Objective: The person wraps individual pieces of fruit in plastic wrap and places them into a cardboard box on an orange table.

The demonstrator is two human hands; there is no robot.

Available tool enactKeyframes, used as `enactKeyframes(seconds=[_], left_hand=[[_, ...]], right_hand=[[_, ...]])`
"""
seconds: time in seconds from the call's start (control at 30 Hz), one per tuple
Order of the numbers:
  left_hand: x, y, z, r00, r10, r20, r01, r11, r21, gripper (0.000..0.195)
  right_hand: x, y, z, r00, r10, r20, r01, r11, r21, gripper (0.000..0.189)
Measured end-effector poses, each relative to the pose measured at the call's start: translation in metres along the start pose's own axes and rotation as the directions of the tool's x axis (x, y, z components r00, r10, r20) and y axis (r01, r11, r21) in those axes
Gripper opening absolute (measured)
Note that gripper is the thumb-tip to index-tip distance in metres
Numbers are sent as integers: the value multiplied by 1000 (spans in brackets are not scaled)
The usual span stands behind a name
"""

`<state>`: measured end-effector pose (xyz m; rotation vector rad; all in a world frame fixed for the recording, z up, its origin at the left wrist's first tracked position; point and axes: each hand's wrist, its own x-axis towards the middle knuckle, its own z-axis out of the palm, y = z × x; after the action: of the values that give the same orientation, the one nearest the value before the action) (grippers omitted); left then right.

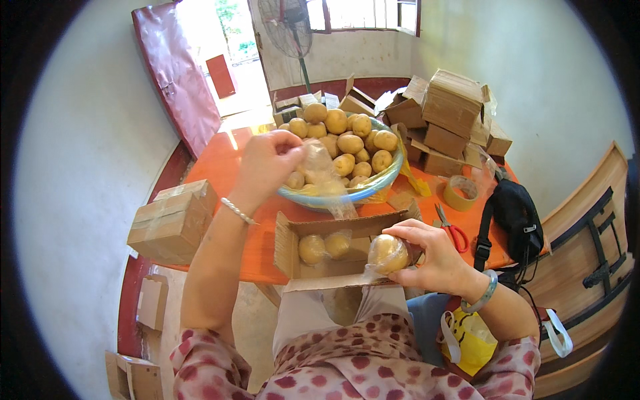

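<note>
Before me an open cardboard box sits at the table's near edge, with two potatoes in clear plastic film inside it. My right hand grips a film-wrapped potato over the box's right end. Pinched in my raised left hand is a strip of clear plastic film, which hangs down toward the box's far wall. Behind that film stands a blue-rimmed basin lined with plastic and heaped with unwrapped potatoes.
Right of the box lie red-handled scissors, a roll of packing tape and a black bag. Cardboard boxes are piled at the back right. A taped carton stands on the left of the orange table.
</note>
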<state>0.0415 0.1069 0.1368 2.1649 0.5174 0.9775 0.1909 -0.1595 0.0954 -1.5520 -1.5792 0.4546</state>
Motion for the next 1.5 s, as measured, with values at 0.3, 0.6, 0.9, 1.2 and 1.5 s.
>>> enactKeyframes(seconds=[0.3, 0.6, 0.9, 1.2, 1.5], left_hand=[[-39, -59, -47, 932, -336, 135, 347, 936, -63, 16], [-107, -122, -21, 704, -644, 301, 698, 549, -459, 18], [-122, -143, -32, 880, -467, -89, 469, 822, 322, 25], [-126, 4, -4, 976, 170, -134, -139, 967, 214, 23], [-134, 43, 32, 977, 65, 203, -65, 998, -7, 37]], right_hand=[[0, 4, -2, 999, 25, -24, -24, 999, 33, 53], [3, 5, -3, 999, 29, -29, -29, 1000, 9, 51], [10, 3, -2, 1000, -4, -15, 3, 999, -53, 50], [24, -4, 2, 990, 128, 58, -121, 986, -116, 50], [35, -15, 17, 958, 241, 158, -263, 954, 143, 53]])
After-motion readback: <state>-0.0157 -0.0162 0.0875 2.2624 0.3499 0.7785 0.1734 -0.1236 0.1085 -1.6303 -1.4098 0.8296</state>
